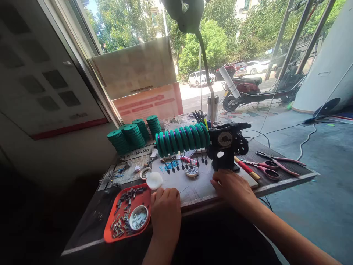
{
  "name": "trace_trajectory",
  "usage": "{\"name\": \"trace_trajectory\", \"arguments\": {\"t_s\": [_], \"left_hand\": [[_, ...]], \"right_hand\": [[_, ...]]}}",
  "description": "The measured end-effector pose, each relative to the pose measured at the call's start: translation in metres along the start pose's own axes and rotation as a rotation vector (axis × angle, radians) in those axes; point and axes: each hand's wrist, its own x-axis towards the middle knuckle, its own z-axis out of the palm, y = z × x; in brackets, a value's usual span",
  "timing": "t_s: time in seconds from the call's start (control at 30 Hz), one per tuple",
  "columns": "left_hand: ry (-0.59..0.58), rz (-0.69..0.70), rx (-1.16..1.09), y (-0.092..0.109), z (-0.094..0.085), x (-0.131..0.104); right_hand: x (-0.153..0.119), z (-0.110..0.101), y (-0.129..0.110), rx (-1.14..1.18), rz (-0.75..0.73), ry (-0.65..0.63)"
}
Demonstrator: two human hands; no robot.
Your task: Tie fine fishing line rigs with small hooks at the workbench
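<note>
My left hand (166, 211) rests at the front edge of the pale work board (201, 189), its fingers curled down. Anything in its grip is hidden. A thin needle-like rod (184, 189) lies just right of its fingertips. My right hand (233, 187) is at the board's front right, fingers bent and close together, by the base of a black winding machine (224, 147); what they may hold cannot be seen. A row of green rings (182, 139) sits on the machine's shaft, with several small dark pieces (173, 168) hanging below.
Left stands a red tray (108, 230) of metal parts and a white bowl (146, 210). A white round lid (154, 180) and a bead dish (191, 176) lie nearby. Stacked green discs (134, 135) stand behind. Scissors (268, 169) and pliers (289, 160) lie right.
</note>
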Motion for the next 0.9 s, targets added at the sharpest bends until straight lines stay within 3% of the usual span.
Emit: {"name": "trace_trajectory", "arguments": {"t_s": [0.17,0.33,0.57,0.63,0.77,0.83,0.9], "left_hand": [[-0.002,0.005,0.020,0.013,0.012,0.007],[-0.075,0.024,-0.062,0.027,0.013,0.010],[-0.100,-0.044,-0.236,0.041,0.017,0.016],[-0.119,-0.140,-0.426,0.045,0.015,0.014],[-0.288,-0.355,-1.142,0.048,0.009,-0.009],[-0.364,-0.460,-1.375,0.045,0.010,-0.033],[-0.404,-0.577,-1.436,0.036,0.014,-0.062]], "right_hand": [[-0.001,-0.001,-0.016,-0.089,-0.007,-0.002],[0.009,0.002,-0.033,-0.083,-0.010,-0.052],[0.025,0.017,-0.036,0.007,0.062,-0.048],[0.021,0.015,-0.035,0.100,0.024,-0.070],[-0.007,0.004,-0.031,0.306,-0.121,-0.158],[-0.029,0.000,-0.029,0.393,-0.187,-0.055],[-0.051,0.001,-0.031,0.400,-0.330,0.179]]}}
